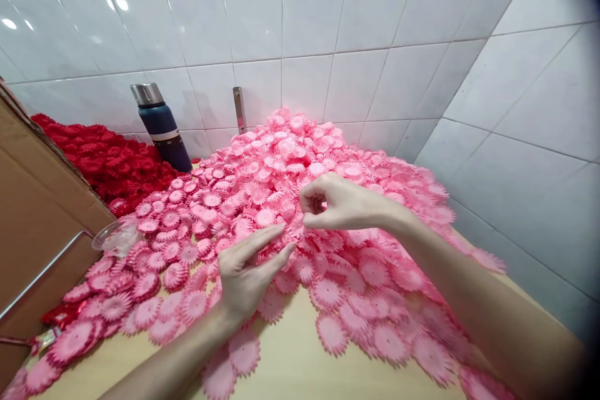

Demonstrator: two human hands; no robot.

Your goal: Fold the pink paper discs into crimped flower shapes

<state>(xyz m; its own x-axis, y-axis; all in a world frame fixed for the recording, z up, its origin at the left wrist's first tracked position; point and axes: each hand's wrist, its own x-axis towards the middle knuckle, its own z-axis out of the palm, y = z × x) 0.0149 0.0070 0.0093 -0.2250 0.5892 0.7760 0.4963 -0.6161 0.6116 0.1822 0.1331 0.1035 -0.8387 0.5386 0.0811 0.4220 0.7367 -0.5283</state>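
A large heap of pink scalloped discs [328, 294] spreads over the pale table [285, 356]. My left hand [250, 265] is over the heap's near middle, its thumb and fingers reaching toward a pink piece at their tips; whether it grips that piece is unclear. Just up and to the right, my right hand [335, 203] is curled, with thumb and forefinger pressed together beside the same pink piece. What sits between those fingertips is too small to make out against the pink pile.
Red discs [112, 159] are piled at the back left beside a dark blue bottle [164, 131]. A cardboard box [42, 219] and a clear plastic container [117, 237] stand at the left. A metal strip [239, 110] leans on the tiled wall [309, 12].
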